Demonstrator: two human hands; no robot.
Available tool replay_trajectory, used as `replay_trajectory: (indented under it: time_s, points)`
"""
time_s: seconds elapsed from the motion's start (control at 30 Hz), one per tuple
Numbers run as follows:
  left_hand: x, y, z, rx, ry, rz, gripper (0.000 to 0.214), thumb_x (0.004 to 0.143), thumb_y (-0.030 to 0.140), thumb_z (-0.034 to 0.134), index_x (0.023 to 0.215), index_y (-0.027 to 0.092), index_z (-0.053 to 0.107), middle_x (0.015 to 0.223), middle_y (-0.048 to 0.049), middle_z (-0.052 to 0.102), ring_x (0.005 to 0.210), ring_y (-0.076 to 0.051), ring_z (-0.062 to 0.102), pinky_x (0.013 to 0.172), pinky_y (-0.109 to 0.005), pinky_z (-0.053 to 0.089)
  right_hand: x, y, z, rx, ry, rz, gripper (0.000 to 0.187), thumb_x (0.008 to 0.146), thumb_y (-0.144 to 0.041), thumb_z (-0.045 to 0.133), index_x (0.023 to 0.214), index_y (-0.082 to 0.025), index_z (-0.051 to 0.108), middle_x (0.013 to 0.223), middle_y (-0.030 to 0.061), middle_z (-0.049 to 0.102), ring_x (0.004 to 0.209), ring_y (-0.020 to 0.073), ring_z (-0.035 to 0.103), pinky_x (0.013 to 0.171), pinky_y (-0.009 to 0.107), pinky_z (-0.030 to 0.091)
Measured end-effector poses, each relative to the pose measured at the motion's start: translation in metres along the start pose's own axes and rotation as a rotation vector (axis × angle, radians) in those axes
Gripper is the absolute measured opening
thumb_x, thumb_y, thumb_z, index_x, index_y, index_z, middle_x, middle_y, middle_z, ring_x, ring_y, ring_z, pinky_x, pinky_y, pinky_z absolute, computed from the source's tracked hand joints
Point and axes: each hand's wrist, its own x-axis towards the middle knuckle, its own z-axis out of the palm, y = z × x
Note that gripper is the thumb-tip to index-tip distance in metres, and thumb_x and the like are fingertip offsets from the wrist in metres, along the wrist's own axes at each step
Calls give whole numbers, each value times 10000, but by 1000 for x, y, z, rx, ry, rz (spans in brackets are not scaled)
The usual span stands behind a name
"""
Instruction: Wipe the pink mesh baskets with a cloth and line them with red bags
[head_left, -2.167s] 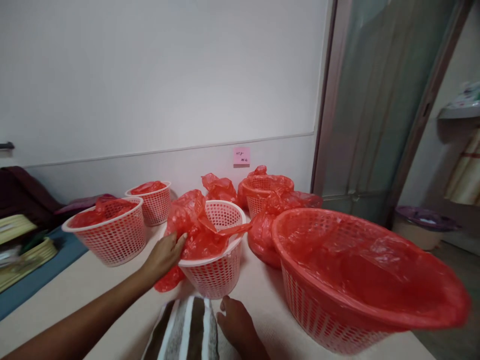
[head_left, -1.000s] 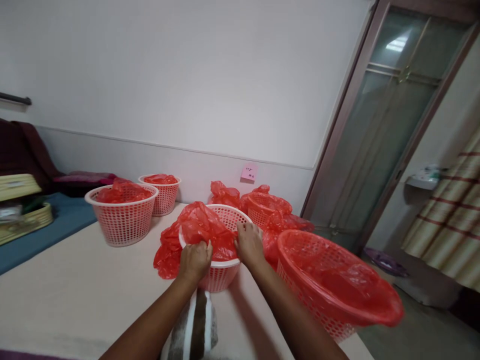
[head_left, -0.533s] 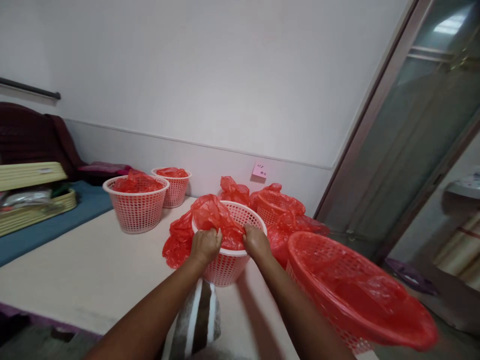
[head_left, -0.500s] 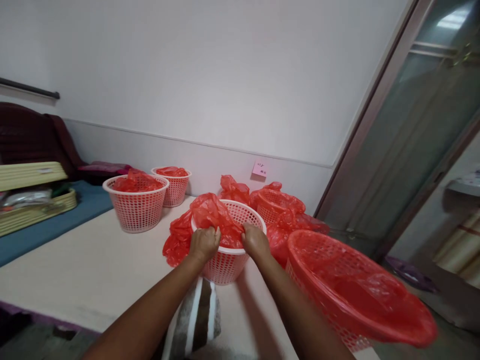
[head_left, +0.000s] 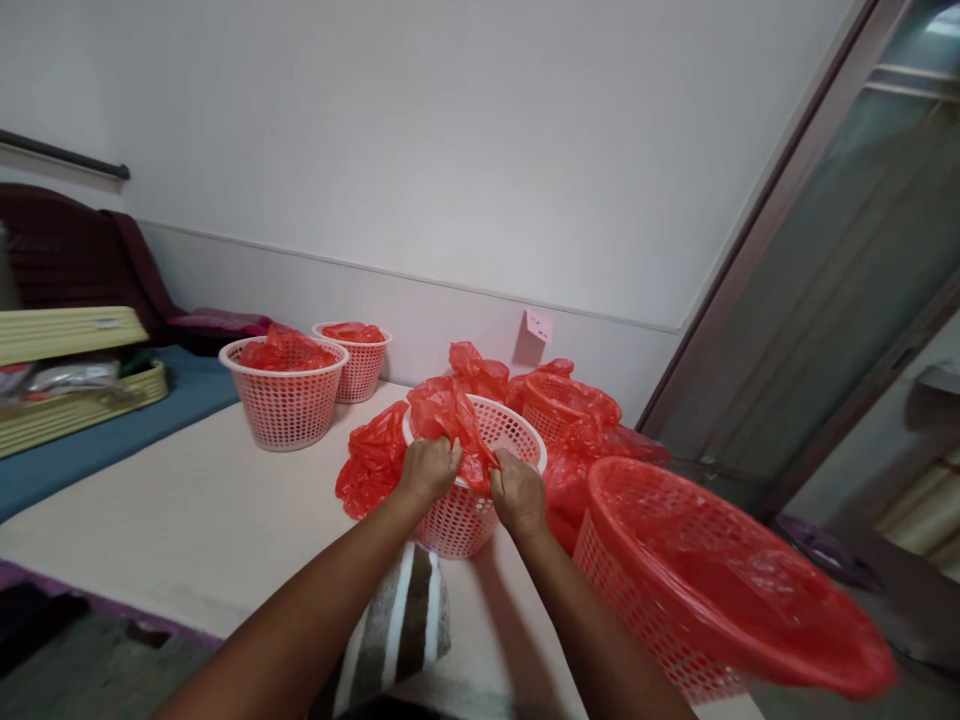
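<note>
A pink perforated plastic basket [head_left: 459,520] with a white rim stands upright in front of me. A thin red plastic bag [head_left: 442,408] lies bunched over its left and near side, partly inside. My left hand [head_left: 430,470] is closed on the bag at the near left of the rim. At the near right, my right hand [head_left: 519,492] pinches another part of the bag, stretching it between both hands. Pressed against the basket's left side is a crumpled red bag [head_left: 373,462]; whether it is part of the same bag I cannot tell.
A large red basket [head_left: 630,560] lined with red plastic stands close on the right. Behind it sits a smaller red basket [head_left: 571,398] among loose bags. Two pink baskets [head_left: 289,405] holding red bags stand at the left. A yellow box [head_left: 82,410] lies beyond on blue cloth.
The view has turned slightly left, so everything appears shifted right. My hands keep their grip, and the bag between them is now lifted and bunched more above the rim.
</note>
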Motion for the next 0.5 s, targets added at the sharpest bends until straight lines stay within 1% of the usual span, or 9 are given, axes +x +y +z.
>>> replay_trajectory:
  time_s: [0.07,0.13,0.23,0.27,0.3,0.33,0.4,0.47,0.5]
  points:
    - [-2,-3,-7,-40,-3,37,301,933,427,561,1007,146,640,943,-42,675,827,-167,656,789,-391,553,0,1,1,-9,-1,-9,208,885,-145,425,931,-190,622,864,45,710,761,179,600,681,283,303]
    - [-14,-8,-12,-86,19,77,327,950,437,520,1063,148,624,1005,-57,675,902,-183,657,839,-409,540,1,2,1,-19,2,-11,212,888,-151,423,953,-189,622,857,43,713,745,179,597,667,285,295]
    - [-63,-24,-8,-120,49,106,400,988,402,392,1275,156,522,1293,-134,591,1229,-233,544,1048,-460,430,1,2,1,-30,9,-4,218,884,-153,415,950,-188,620,839,43,715,728,180,597,655,286,290]
    - [-87,-32,0,-117,23,108,413,987,386,365,1295,153,512,1329,-153,573,1274,-244,512,1085,-471,396,1,2,1,-31,11,-2,220,881,-152,414,948,-190,620,837,42,716,727,180,599,654,286,291]
    - [-112,-40,10,-112,-33,121,419,965,383,403,1298,157,521,1351,-160,569,1290,-258,504,1101,-479,385,1,3,2,-31,12,0,223,878,-152,413,951,-192,620,840,41,717,730,180,600,655,284,293]
    - [-137,-50,22,-104,-111,147,464,908,386,511,1315,165,524,1379,-161,562,1304,-280,499,1113,-491,378,1,3,2,-29,13,2,228,877,-154,412,961,-196,620,846,39,719,734,180,602,656,283,295]
    - [-182,-71,49,-87,-302,223,771,641,383,770,1344,175,534,1421,-162,546,1304,-342,504,1110,-503,400,1,3,3,-25,15,5,237,878,-164,409,980,-200,620,853,40,720,738,183,602,657,282,300]
    - [-214,-94,74,-46,-449,259,942,479,307,822,1366,180,532,1467,-178,490,1333,-419,459,1111,-588,372,1,5,4,-19,17,5,240,876,-171,403,979,-195,619,850,49,717,738,190,604,659,284,306]
    - [-223,-104,84,-22,-496,269,946,489,260,788,1390,183,508,1490,-174,459,1357,-420,428,1126,-606,337,1,5,4,-15,19,2,244,873,-171,397,974,-192,618,850,54,716,738,193,605,661,285,311]
